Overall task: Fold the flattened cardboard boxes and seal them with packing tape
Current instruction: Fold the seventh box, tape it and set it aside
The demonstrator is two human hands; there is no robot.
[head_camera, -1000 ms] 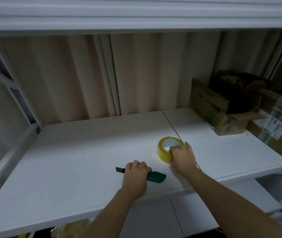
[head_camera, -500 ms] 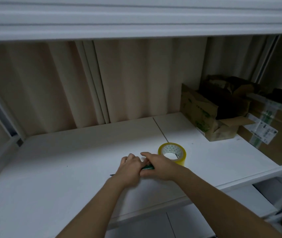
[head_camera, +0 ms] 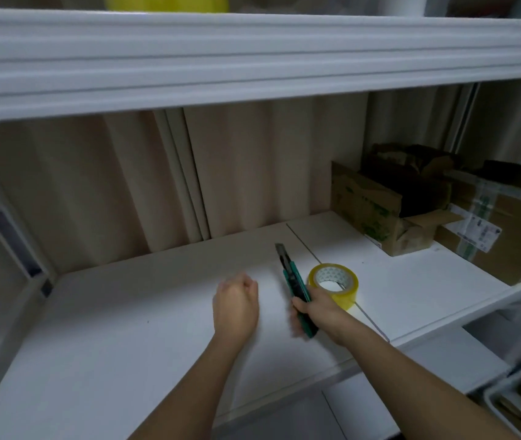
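1. My right hand (head_camera: 319,308) grips the green utility knife (head_camera: 297,289), blade end pointing away.
2. My left hand (head_camera: 236,304) hovers loosely curled, holding nothing.
3. The yellow tape roll (head_camera: 333,282) lies flat on the white shelf (head_camera: 125,328), just beside the knife.

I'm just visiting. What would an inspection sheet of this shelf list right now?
Surface: white shelf, seam down its middle.
Job's things: yellow tape roll lying flat; no flattened boxes seen.
Clutter: open carton and labelled box at the back right.
Hands: right hand grips a green knife, blade out; left hand loosely curled, holding nothing.
Cables: nothing seen.
Surroundings: beige curtain behind; another shelf board above.
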